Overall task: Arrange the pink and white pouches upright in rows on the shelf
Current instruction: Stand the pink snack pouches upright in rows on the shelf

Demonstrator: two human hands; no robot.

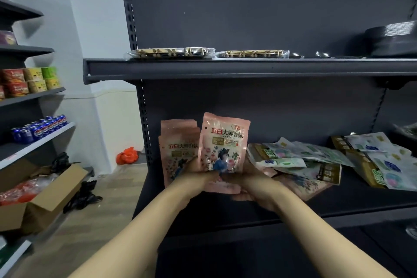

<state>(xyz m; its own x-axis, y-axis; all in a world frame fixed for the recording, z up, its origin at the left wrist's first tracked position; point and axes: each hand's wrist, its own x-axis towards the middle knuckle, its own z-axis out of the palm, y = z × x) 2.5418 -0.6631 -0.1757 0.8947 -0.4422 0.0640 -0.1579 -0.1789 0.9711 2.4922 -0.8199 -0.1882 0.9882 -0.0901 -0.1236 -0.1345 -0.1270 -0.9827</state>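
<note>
Both hands (228, 178) w/ upright pink pouch (224, 142)

pink pouch (222, 142): floral print, upright, front-facing, mid-shelf | pink pouches, row (177, 142): upright, stacked front-to-back, just left | white pouches (316, 156): green-gold print, flat, jumbled heap, right on shelf (338, 205)

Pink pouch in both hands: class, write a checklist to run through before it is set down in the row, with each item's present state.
1. Held pink pouch upright, print facing out: ok.
2. Left hand and right hand both grip its bottom edge: ok.
3. Standing pink row at left is upright: ok.
4. Bare shelf space in front: ok.
5. White pouches arranged upright: not ok, lying in a heap.
6. Pouch bottom resting on shelf: cannot tell.
</note>
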